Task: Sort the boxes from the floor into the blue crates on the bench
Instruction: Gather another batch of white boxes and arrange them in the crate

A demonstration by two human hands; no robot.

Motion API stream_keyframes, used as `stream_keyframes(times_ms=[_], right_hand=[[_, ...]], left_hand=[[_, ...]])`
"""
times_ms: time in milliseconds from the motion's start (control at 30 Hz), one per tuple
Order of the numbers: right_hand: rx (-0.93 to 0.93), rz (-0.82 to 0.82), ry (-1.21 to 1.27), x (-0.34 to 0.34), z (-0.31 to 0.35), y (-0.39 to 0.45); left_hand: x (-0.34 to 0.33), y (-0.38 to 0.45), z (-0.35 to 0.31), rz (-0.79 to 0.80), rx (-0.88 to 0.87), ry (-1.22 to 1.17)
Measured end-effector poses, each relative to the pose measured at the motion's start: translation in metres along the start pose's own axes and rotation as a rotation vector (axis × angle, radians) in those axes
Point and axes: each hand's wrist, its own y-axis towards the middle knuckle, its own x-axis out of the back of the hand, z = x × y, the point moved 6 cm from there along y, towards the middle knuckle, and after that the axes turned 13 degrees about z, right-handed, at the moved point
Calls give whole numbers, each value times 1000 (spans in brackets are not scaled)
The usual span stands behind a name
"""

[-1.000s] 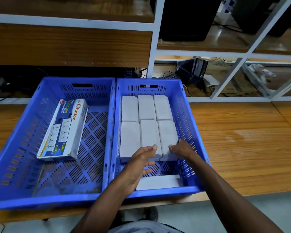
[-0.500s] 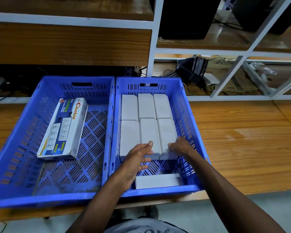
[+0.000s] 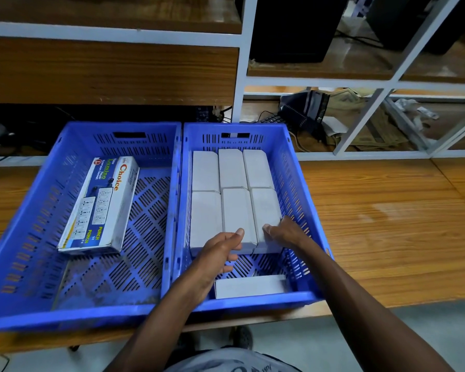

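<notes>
Two blue crates stand side by side on the wooden bench. The left crate holds one printed "Choice" socket box. In the right crate, several plain white boxes lie in two rows of three. Another white box lies crosswise against the near wall. My left hand holds the near end of the middle white box, thumb on top and fingers curled against its front. My right hand grips the near end of the right white box; its fingers are partly hidden.
A white-framed shelf unit rises behind the crates, with dark cases, cables and papers in it. Bare bench top extends to the right of the crates. Grey floor and a shoe show below the bench edge.
Both hands stay on the near ends of the same two white boxes. They have shifted only slightly toward the far wall.
</notes>
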Motion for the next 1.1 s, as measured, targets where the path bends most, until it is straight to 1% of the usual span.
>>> stream_keyframes(times_ms=[133,233,367,433,533,600,700,800,967,1100], right_hand=[[1,1,-16,2,3,-11],[-13,-14,-104,5,5,-25],[29,-110,-355,12,10,-63],[13,-57,-453,11,9,-76],[-36,102,-534,-2,0,-78],[-53,172,-564,-12,-7,-73],[-68,245,-534,-25,-11,-69],[-64,261,-483,-27,-11,-69],[-68,292,-383,-27,-14,-70],[-79,304,-348,-30,-15,-71]], left_hand=[[0,1,2,-4,13,24],[4,0,4,-24,30,84],[9,1,8,-22,63,353],[9,5,12,9,109,514],[10,12,18,37,191,770],[7,13,23,47,253,852],[3,14,30,87,358,925],[4,16,37,128,416,935],[-3,16,33,222,415,943],[-1,16,32,219,384,918]])
